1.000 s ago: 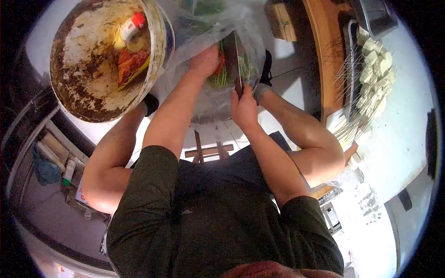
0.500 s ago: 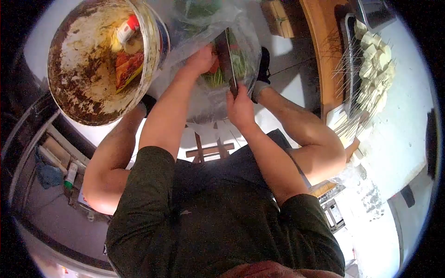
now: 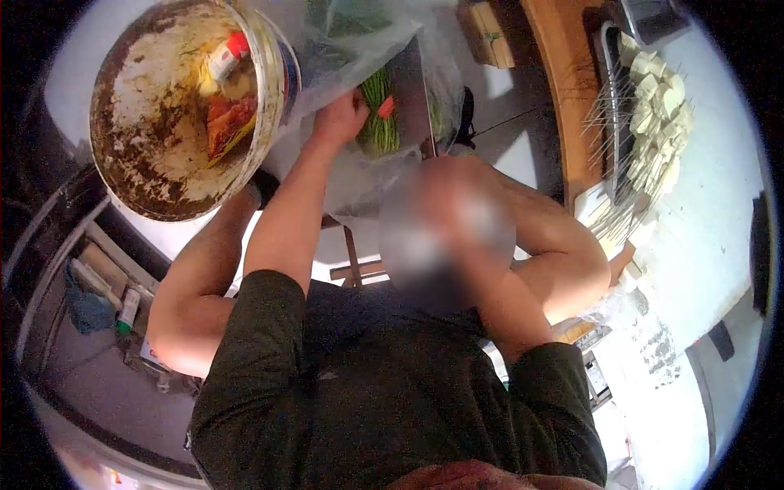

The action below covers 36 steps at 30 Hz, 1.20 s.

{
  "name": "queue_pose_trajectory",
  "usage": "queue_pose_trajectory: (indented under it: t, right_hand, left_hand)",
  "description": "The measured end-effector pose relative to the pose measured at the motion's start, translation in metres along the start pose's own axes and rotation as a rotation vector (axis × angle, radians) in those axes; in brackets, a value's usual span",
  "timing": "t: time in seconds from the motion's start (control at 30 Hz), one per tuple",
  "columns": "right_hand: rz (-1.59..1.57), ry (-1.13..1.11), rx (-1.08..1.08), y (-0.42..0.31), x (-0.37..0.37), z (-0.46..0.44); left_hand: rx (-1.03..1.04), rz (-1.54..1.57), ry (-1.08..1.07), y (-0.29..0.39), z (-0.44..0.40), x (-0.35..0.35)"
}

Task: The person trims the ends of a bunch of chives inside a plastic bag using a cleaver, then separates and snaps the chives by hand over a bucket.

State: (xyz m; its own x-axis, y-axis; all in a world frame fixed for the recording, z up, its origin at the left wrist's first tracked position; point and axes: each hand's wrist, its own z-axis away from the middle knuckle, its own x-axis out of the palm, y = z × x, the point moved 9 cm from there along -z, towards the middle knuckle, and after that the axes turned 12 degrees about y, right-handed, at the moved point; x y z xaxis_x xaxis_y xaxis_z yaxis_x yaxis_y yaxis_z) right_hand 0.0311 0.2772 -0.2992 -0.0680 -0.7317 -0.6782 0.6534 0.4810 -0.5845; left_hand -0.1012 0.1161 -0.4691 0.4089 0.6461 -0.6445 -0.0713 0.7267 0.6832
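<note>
Green-stemmed bunch (image 3: 377,126), red-banded, long axis pointing away from body; left hand (image 3: 343,118) nearer, curled at left edge, grip unclear; right hand (image 3: 447,175), part-blurred, grasping cleaver (image 3: 415,102) opposite

Inside the bucket (image 3: 155,122), a bottle (image 3: 227,57) and a packet (image 3: 229,126) are lying rightward, with stems (image 3: 378,118) and then skewers (image 3: 653,122) lying farther right.

One bucket (image 3: 155,106) (plus one knife (image 3: 415,106))
</note>
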Motion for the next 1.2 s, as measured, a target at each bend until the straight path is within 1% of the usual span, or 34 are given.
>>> queue_pose_trajectory:
  t: [0.07, 0.13, 0.17, 0.2, 0.23, 0.27, 0.3, 0.33, 0.4, 0.47, 0.5, 0.57, 0.6, 0.63, 0.67, 0.7, 0.73, 0.77, 0.8, 0.83, 0.87, 0.9, 0.93, 0.97, 1.0, 1.03, 1.1, 1.2]
  right_hand:
    - [-0.003, -0.083, 0.031, -0.015, -0.027, 0.008]
    - [-0.139, -0.112, -0.010, -0.021, -0.061, 0.021]
    - [0.061, -0.116, -0.066, -0.026, -0.078, 0.028]
    - [0.083, -0.008, -0.198, -0.052, -0.112, 0.039]
    - [0.122, 0.114, -0.328, -0.078, -0.146, 0.054]
    - [0.171, 0.244, -0.447, -0.104, -0.182, 0.071]
    - [-0.007, 0.227, -0.362, -0.089, -0.201, 0.076]
    - [-0.187, 0.197, -0.293, -0.058, -0.217, 0.082]
    - [-0.563, 0.124, -0.166, -0.022, -0.241, 0.099]
    - [-0.836, 0.159, -0.279, 0.003, -0.282, 0.118]
    - [-0.892, 0.333, -0.224, 0.018, -0.312, 0.124]
    - [-0.976, 0.696, -0.117, 0.049, -0.369, 0.146]
    - [-1.072, 0.872, -0.028, 0.080, -0.385, 0.152]
    - [-1.013, 0.940, -0.053, 0.116, -0.397, 0.154]
    - [-0.994, 1.047, 0.022, 0.160, -0.405, 0.153]
    - [-0.990, 1.125, 0.209, 0.203, -0.405, 0.156]
    - [-1.013, 1.103, 0.272, 0.248, -0.400, 0.149]
    - [-1.170, 0.997, 0.386, 0.310, -0.387, 0.135]
    - [-1.278, 0.883, 0.478, 0.332, -0.371, 0.129]
    - [-1.253, 0.887, 0.568, 0.368, -0.359, 0.126]
    - [-1.245, 0.808, 0.515, 0.392, -0.350, 0.119]
    - [-1.242, 0.781, 0.598, 0.413, -0.341, 0.117]
    - [-1.230, 0.818, 0.584, 0.417, -0.335, 0.116]
    - [-1.169, 0.776, 0.607, 0.432, -0.333, 0.114]
    - [-1.074, 0.901, 0.651, 0.444, -0.335, 0.115]
    - [-0.878, 0.856, 0.719, 0.427, -0.337, 0.124]
    - [-0.398, 0.875, 0.663, 0.467, -0.362, 0.114]
    - [0.113, 0.744, 0.660, 0.464, -0.386, 0.110]
  left_hand:
    - [0.028, 0.002, 0.016, -0.001, 0.012, -0.004]
    - [0.147, 0.010, 0.206, 0.018, 0.032, -0.026]
    - [0.071, -0.021, 0.235, 0.012, 0.036, -0.022]
    - [0.062, -0.024, 0.188, 0.023, 0.043, -0.026]
    - [0.123, -0.140, 0.222, 0.010, 0.051, -0.019]
    - [0.123, -0.180, 0.259, 0.017, 0.062, -0.025]
    - [0.188, -0.208, 0.347, 0.026, 0.074, -0.032]
    - [0.240, -0.234, 0.448, 0.027, 0.091, -0.022]
    - [0.183, -0.283, 0.424, 0.010, 0.103, -0.011]
    - [0.153, -0.235, 0.465, 0.017, 0.118, -0.016]
    - [0.128, -0.213, 0.490, 0.018, 0.127, -0.019]
    - [-0.044, -0.250, 0.463, 0.010, 0.143, -0.021]
    - [-0.136, -0.266, 0.454, 0.000, 0.151, -0.019]
    - [-0.213, -0.223, 0.409, -0.017, 0.153, 0.000]
    - [-0.311, -0.187, 0.370, -0.043, 0.155, 0.019]
    - [-0.430, -0.159, 0.351, -0.073, 0.163, 0.016]
    - [-0.445, -0.196, 0.346, -0.078, 0.177, 0.007]
    - [-0.461, -0.233, 0.337, -0.070, 0.187, 0.006]
    - [-0.514, -0.225, 0.381, -0.067, 0.193, 0.001]
    - [-0.565, -0.178, 0.443, -0.065, 0.202, -0.007]
    - [-0.600, -0.128, 0.504, -0.064, 0.205, -0.015]
    - [-0.647, -0.037, 0.546, -0.065, 0.205, -0.020]
    - [-0.692, 0.057, 0.587, -0.069, 0.207, -0.025]
    - [-0.701, 0.138, 0.650, -0.081, 0.206, -0.030]
    - [-0.700, 0.221, 0.709, -0.096, 0.201, -0.028]
    - [-0.695, 0.308, 0.758, -0.106, 0.196, -0.027]
    - [-0.712, 0.448, 0.787, -0.087, 0.190, -0.054]
    - [-0.684, 0.593, 0.853, -0.061, 0.180, -0.089]
